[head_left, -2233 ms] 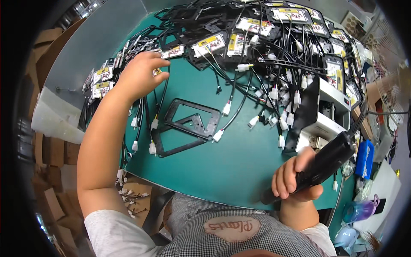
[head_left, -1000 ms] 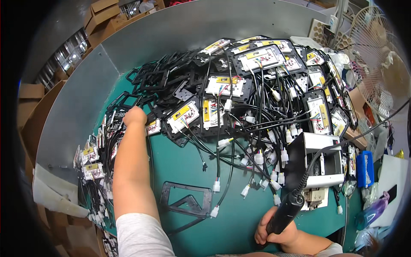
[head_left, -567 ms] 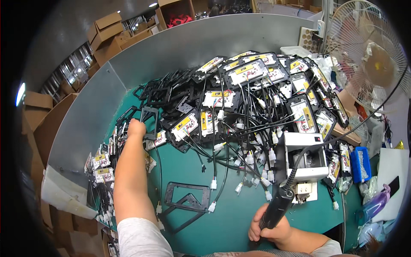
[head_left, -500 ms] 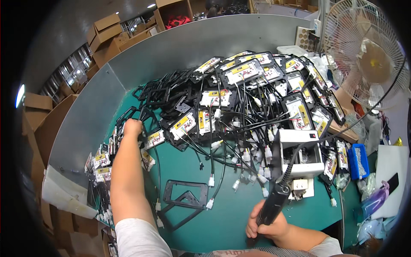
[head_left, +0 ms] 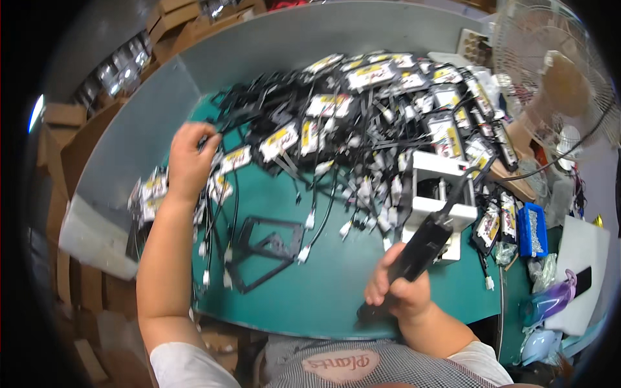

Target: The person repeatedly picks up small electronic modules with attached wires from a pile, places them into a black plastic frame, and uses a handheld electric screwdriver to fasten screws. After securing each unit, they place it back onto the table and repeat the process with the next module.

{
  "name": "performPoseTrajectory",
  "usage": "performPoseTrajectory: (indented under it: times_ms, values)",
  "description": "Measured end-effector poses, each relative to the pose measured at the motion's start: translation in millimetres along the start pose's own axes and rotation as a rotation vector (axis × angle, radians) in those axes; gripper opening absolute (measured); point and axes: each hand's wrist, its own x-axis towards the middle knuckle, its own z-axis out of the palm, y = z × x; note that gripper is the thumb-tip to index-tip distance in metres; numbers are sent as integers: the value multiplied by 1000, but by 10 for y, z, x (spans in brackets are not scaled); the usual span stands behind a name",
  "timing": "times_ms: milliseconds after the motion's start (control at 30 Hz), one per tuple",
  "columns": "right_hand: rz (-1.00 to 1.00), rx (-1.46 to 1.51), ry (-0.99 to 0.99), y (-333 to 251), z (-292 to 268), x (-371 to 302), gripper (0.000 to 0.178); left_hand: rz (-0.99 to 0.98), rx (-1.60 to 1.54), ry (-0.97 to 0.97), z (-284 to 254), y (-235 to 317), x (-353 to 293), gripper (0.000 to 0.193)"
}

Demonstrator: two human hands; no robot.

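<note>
The right hand (head_left: 413, 294) has its fingers wrapped round a black corded hand tool (head_left: 424, 246), closed firmly, with the tool tilted: cord end up and away, the other end dipping toward the near edge of the green mat (head_left: 349, 294). That low end is blurred, so whether it touches the mat cannot be told. A relaxed wrap like this seems right for carrying the tool while the other hand works; best to hold that low end off the mat and leave slack in the cord (head_left: 462, 194).

Farther in, the upper black frame (head_left: 299, 242) lies flat and partly over the lower black frame (head_left: 265, 278), two white plugs (head_left: 306, 236) beside its right side. Squaring the two would make either easier to lift by its rim without dragging the other.

Beyond them, the left hand (head_left: 193, 158) hovers at the left heap, thumb and fingers a narrow gap apart. Something dark shows between them, but blur hides whether it is held. A white-and-yellow panel (head_left: 234, 159) lies just right of the wrist. A pinch on a rigid edge, not on a wire, should come away more cleanly.

Farthest, black frames (head_left: 259, 103) and wired panels (head_left: 372, 74) lie heaped before the grey partition (head_left: 310, 29).
</note>
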Motion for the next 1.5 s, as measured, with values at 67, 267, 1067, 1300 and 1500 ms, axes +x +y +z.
performPoseTrajectory:
  times_ms: [67, 267, 1067, 1300, 1500]
  values:
    - [-40, -45, 49, -31, -14, -31, 46, 253, 146, 96, -88, 516, -46, 12]
    - [-110, -127, 37, -34, -20, 19, 47, 458, 296, 217, -296, 1075, -468, 19]
    - [-203, -124, -46, -135, -193, 107, 40, -428, -356, -396, 65, 1193, -1573, 15]
    - [-186, -68, -136, -197, -215, 132, 42, -645, -827, -718, 425, 1395, -1547, 25]
    - [-102, 88, -251, -267, -379, 186, 49, -32, -342, -439, 504, 1487, -1735, 28]
